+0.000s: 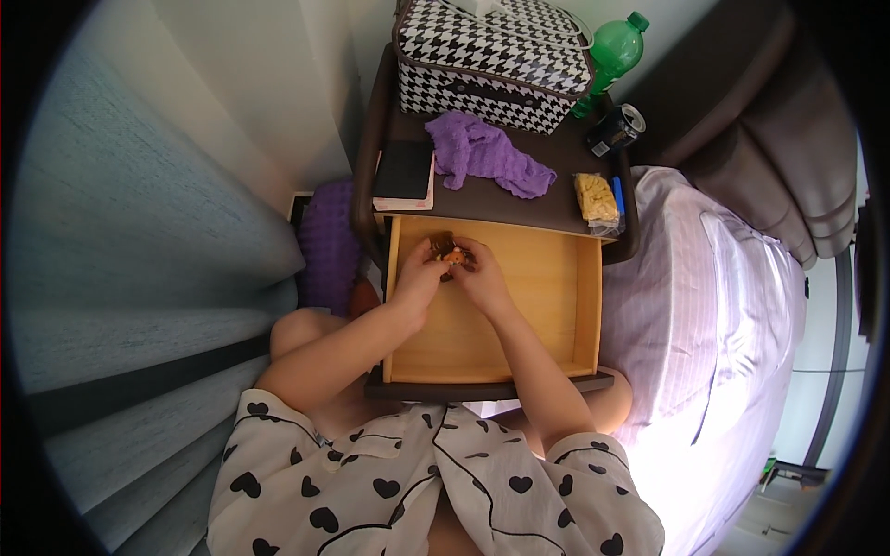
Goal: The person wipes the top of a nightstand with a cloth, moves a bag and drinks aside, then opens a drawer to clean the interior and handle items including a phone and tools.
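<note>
Over the back left of a pulled-out wooden drawer (518, 313), both my hands meet around a small dark brown item (442, 243). An orange, figure-like piece (455, 258) shows at its middle; my fingers cover much of it, and I cannot tell exactly what it is. My left hand (417, 274) grips it from the left, thumb toward the orange piece. From the other side, my right hand (483, 274) has its fingers and thumb on it too. The drawer's visible floor is bare pale wood.
On the nightstand (487, 208) are a houndstooth case (480, 90), purple cloth (480, 153), a black-covered book (403, 170), a wrapped snack packet (596, 198), a dark can (615, 130) and a green bottle (617, 48). A bed (688, 299) flanks the right, a curtain (153, 243) the left.
</note>
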A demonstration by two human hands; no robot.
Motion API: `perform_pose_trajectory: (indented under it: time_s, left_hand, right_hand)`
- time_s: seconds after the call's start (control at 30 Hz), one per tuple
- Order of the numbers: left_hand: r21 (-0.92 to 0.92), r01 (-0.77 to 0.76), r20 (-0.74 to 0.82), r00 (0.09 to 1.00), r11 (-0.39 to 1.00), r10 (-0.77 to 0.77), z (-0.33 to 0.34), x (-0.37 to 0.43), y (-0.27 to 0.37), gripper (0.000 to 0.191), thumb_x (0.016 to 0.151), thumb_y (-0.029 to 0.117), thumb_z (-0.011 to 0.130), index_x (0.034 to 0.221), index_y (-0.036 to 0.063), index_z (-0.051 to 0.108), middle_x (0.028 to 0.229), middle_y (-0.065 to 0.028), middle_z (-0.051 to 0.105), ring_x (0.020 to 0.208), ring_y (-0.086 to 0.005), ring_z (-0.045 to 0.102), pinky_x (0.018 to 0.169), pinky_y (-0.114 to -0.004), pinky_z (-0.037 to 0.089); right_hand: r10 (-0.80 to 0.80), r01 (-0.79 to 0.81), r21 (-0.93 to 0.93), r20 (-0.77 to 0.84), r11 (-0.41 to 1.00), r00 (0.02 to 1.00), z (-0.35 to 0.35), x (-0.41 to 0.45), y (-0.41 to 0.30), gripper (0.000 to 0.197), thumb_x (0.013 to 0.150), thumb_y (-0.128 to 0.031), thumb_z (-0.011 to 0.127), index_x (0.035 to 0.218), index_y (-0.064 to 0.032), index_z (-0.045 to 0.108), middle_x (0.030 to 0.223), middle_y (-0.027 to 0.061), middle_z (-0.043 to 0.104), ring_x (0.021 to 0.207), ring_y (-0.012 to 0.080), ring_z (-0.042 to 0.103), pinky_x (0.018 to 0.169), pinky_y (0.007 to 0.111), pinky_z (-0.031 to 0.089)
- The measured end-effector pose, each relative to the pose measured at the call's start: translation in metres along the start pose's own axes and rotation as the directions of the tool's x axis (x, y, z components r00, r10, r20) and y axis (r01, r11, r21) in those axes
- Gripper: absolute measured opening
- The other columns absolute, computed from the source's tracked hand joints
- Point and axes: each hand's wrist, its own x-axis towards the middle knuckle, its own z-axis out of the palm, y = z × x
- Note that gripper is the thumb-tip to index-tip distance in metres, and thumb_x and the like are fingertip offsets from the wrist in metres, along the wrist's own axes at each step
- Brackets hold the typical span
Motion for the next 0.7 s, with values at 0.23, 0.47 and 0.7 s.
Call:
perform_pose_trajectory:
  time_s: [0.23, 0.47, 0.7]
  left_hand:
    - [0.054, -0.112, -0.158, 0.98, 0.992, 0.119, 0.013, -0.009, -0.006, 0.058, 0.087, -0.006, 0.051, 0.142, 0.0025, 0.032, 0.132, -0.0118, 0.049, 0.118, -0.0195, 0.053, 0.097, -0.032, 0.045]
    - [0.051, -0.345, -0.034, 0.937, 0.937, 0.347, 0.019, -0.021, -0.008, 0.051, 0.09, -0.006, 0.05, 0.138, 0.0036, 0.034, 0.13, -0.0116, 0.049, 0.116, -0.0188, 0.052, 0.099, -0.031, 0.043]
    - [0.07, -0.645, 0.11, 0.763, 0.761, 0.637, 0.019, -0.043, 0.021, 0.045, 0.094, -0.004, 0.048, 0.137, 0.003, 0.038, 0.127, -0.0096, 0.05, 0.115, -0.0159, 0.053, 0.1, -0.03, 0.042]
  right_hand:
    - [-0.011, 0.007, 0.052, 0.071, 0.999, 0.997, -0.011, -0.004, -0.017, 0.046, 0.078, 0.006, 0.067, 0.122, 0.0014, 0.056, 0.122, 0.0157, 0.051, 0.103, 0.0242, 0.059, 0.088, 0.032, 0.052]
    - [0.045, -0.063, 0.133, 0.14, 0.989, 0.989, -0.033, -0.022, -0.077, 0.039, 0.08, 0.007, 0.068, 0.117, -0.0011, 0.058, 0.124, 0.0103, 0.05, 0.113, 0.023, 0.056, 0.092, 0.032, 0.052]
    - [0.044, -0.152, 0.498, 0.222, 0.854, 0.974, -0.035, -0.036, -0.112, 0.04, 0.081, 0.007, 0.069, 0.118, -0.0063, 0.058, 0.12, 0.0055, 0.057, 0.109, 0.0153, 0.056, 0.092, 0.029, 0.049]
